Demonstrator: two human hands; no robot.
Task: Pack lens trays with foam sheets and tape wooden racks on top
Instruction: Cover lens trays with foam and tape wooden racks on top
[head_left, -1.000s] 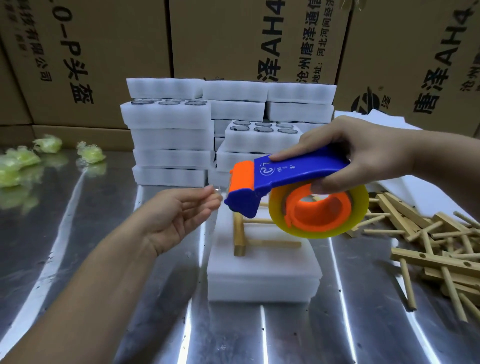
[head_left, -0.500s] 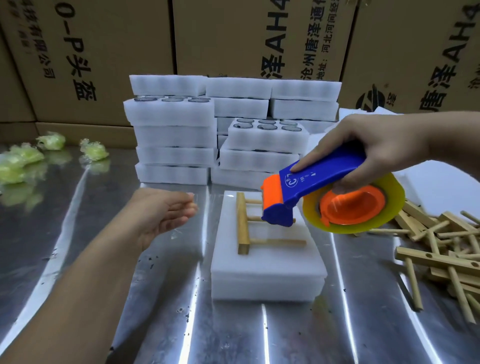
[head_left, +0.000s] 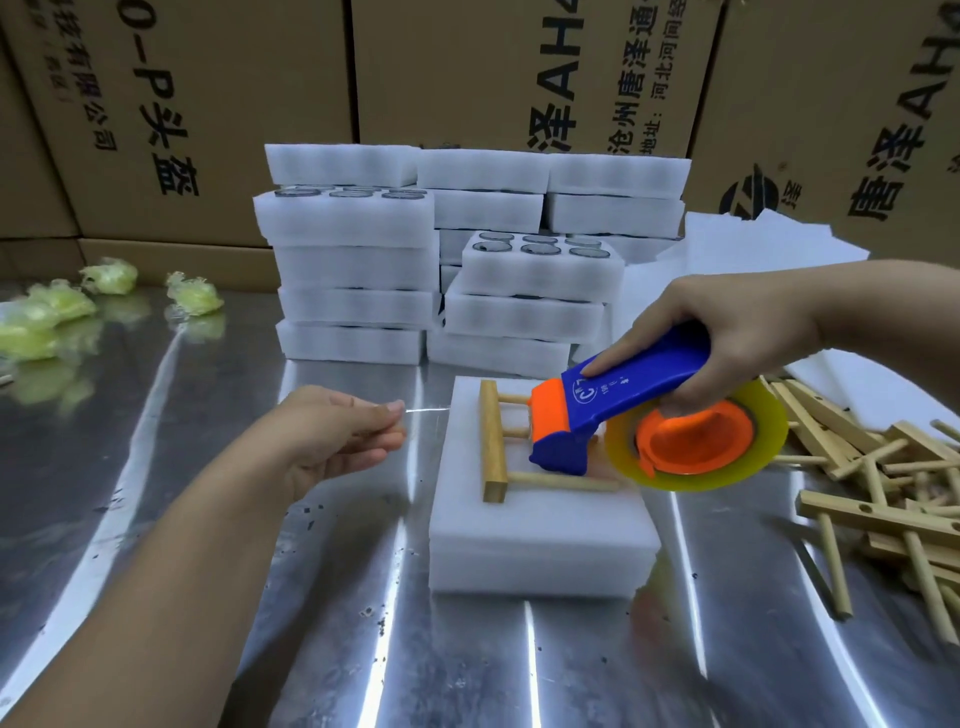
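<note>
Steel table (head_left: 156, 519), cardboard boxes (head_left: 249, 104) along the back. Foam pack (head_left: 540, 540) lies flat at centre; all places are read from it. Wooden rack (head_left: 493, 441) rests on the pack's top, toward its 12 o'clock end, rungs running to 3 o'clock. Right hand (head_left: 748, 317) grips the dispenser (head_left: 639, 389), fingers wrapped round the blue handle, index finger straight along its top. The dispenser nose sits over the rack's rungs; I cannot tell if it touches. Yellow roll (head_left: 769, 431) hangs at 3 o'clock. Left hand (head_left: 332, 441) at 9 o'clock, off the pack, fingertips closed on the tape (head_left: 426, 410), a thin clear strip toward the pack edge. Tray stacks (head_left: 358, 306) at 12 o'clock. Foam sheets (head_left: 753, 244) at 1 o'clock. Loose racks (head_left: 883, 467) piled at 3 o'clock. Green wads (head_left: 52, 317) at 10 o'clock.
</note>
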